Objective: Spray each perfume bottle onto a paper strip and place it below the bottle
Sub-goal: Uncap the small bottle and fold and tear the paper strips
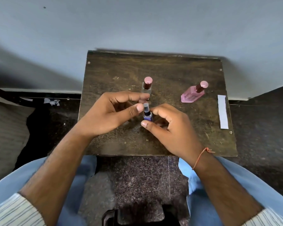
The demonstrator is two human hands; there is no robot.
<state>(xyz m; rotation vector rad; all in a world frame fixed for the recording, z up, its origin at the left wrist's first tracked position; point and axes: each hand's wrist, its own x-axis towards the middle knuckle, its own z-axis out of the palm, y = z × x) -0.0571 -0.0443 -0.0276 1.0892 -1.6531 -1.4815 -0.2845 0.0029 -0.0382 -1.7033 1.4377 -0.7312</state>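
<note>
A small blue perfume bottle (148,116) with a clear cap (146,106) is held upright over the middle of the dark wooden table (170,70). My right hand (171,129) grips its blue body between thumb and fingers. My left hand (114,111) pinches the clear cap with thumb and forefinger. Just behind stands a clear bottle (147,88) with a dark red, pink-topped cap. A pink bottle (194,94) with a pink cap stands at the right. A white paper strip (223,111) lies along the table's right edge.
The table stands against a pale wall (137,26). My knees in blue trousers (219,176) flank the speckled floor below the front edge. A dark object (137,216) sits on the floor between my feet. A grey cushion (5,128) lies at the left.
</note>
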